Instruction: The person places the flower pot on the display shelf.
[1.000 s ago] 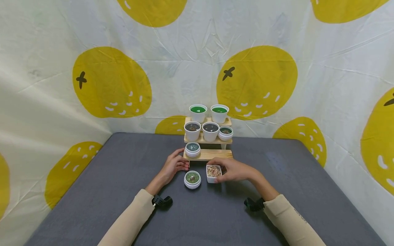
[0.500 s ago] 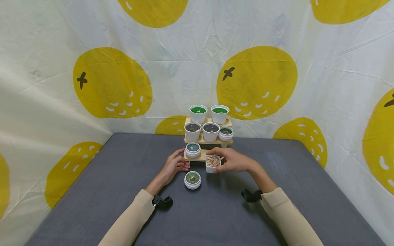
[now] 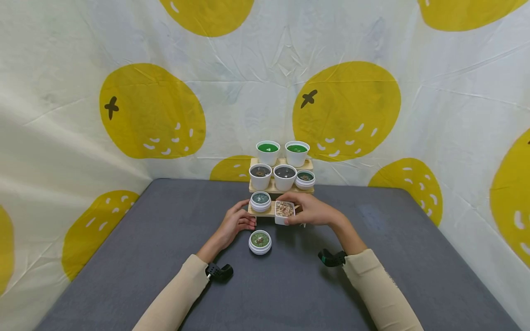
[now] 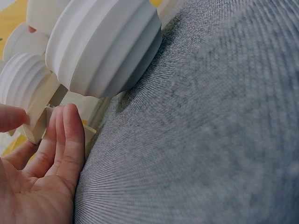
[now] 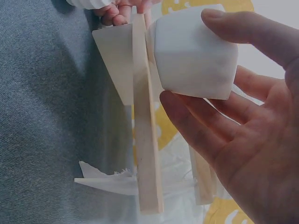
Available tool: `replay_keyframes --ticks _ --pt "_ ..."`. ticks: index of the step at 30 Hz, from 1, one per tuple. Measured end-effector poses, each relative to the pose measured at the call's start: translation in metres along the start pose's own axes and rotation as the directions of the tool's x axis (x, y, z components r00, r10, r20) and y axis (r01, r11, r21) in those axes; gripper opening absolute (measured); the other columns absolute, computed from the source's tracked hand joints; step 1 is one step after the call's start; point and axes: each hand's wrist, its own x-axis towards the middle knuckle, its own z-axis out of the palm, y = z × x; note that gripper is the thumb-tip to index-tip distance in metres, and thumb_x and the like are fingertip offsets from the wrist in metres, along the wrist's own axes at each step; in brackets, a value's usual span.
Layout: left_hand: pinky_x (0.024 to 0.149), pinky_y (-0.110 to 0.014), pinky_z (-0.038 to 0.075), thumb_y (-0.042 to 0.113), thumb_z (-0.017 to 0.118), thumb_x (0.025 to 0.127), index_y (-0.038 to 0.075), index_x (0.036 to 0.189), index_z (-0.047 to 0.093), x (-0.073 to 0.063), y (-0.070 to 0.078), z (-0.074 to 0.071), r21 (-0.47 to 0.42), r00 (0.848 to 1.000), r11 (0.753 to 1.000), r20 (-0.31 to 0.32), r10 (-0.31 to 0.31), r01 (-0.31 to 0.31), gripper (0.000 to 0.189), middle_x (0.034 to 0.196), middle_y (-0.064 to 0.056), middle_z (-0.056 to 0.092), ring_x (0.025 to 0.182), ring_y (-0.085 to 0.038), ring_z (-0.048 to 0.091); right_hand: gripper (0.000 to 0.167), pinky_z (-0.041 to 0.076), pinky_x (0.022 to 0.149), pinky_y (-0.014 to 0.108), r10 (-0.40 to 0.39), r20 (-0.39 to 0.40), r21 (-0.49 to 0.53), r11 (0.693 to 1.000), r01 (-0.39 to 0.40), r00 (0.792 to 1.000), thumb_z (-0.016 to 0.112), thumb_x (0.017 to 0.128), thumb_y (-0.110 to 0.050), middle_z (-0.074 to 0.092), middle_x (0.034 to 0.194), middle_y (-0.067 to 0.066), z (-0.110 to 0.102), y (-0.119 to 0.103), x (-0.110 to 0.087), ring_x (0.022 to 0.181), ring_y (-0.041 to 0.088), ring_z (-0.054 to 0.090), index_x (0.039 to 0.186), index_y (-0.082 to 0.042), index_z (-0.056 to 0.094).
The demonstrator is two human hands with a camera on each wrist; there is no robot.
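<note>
My right hand [image 3: 314, 209] grips a small square white pot [image 3: 282, 219] filled with tan and white pebbles, thumb on one side and fingers on the other. In the right wrist view the pot [image 5: 194, 53] overlaps the bottom shelf [image 5: 145, 121] of a three-tier wooden stand. My left hand [image 3: 228, 226] holds the left end of that shelf, the thumb over the board and fingers by its end in the left wrist view. Close to the left hand, a ribbed round white pot [image 3: 260, 205] with blue-grey filling stands on the shelf.
On the dark grey table [image 3: 186, 299] in front of the stand sits a ribbed white pot [image 3: 260, 250] with green filling. The middle tier [image 3: 272, 187] bears three pots; two green-filled cups [image 3: 296, 158] stand on top. A fruit-print cloth [image 3: 248, 101] hangs behind.
My right hand has lifted the square pot and moved it away from me, from in front of the stand to over the bottom shelf. The left hand has stayed put.
</note>
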Motion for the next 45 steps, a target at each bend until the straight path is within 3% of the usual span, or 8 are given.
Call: replay_keyframes --ticks 6,13,24,38,45 --pt "0.069 -0.029 0.061 0.005 0.044 0.098 0.004 0.158 0.034 -0.001 0.001 0.001 0.004 1.000 1.000 0.004 0.000 -0.001 0.060 0.084 -0.004 0.069 0.073 -0.015 0.069 0.058 0.053 0.104 0.051 -0.015 -0.041 0.000 1.000 0.015 0.999 0.080 0.089 -0.017 0.060 0.144 0.015 0.002 0.007 0.001 0.119 0.028 0.059 0.142 -0.006 0.058" --pt "0.070 -0.029 0.061 0.004 0.044 0.098 0.004 0.157 0.035 -0.001 0.001 0.000 0.009 1.000 1.000 0.001 0.002 -0.002 0.060 0.085 -0.005 0.070 0.074 -0.016 0.069 0.063 0.051 0.106 0.059 -0.012 -0.117 0.021 1.000 0.014 0.993 0.079 0.090 -0.015 0.057 0.146 0.019 0.004 0.013 0.004 0.132 0.037 0.056 0.146 -0.002 0.053" --pt "0.070 -0.028 0.061 0.005 0.045 0.098 0.004 0.158 0.034 -0.001 0.003 0.000 0.006 1.000 1.000 0.003 0.001 -0.001 0.060 0.084 -0.005 0.070 0.074 -0.015 0.069 0.059 0.055 0.099 0.057 0.011 -0.226 0.045 0.999 -0.001 0.974 0.080 0.089 -0.010 0.062 0.134 0.021 0.009 0.018 0.007 0.121 0.036 0.063 0.141 0.000 0.055" --pt "0.069 -0.029 0.061 0.004 0.044 0.098 0.004 0.157 0.035 -0.001 0.003 0.001 0.001 1.000 1.000 -0.004 -0.003 0.003 0.060 0.084 -0.005 0.070 0.073 -0.015 0.069 0.056 0.055 0.098 0.059 0.033 -0.253 0.078 0.997 -0.013 0.967 0.080 0.090 -0.012 0.063 0.129 0.024 0.014 0.025 0.010 0.118 0.042 0.064 0.140 0.000 0.057" --pt "0.070 -0.029 0.061 0.005 0.044 0.098 0.005 0.158 0.034 -0.001 0.003 0.001 0.006 1.000 1.000 -0.004 -0.008 0.008 0.060 0.084 -0.004 0.070 0.074 -0.015 0.069 0.057 0.057 0.098 0.054 0.047 -0.261 0.072 0.997 -0.029 0.964 0.080 0.091 -0.013 0.064 0.129 0.024 0.014 0.021 0.009 0.118 0.040 0.065 0.140 0.001 0.056"
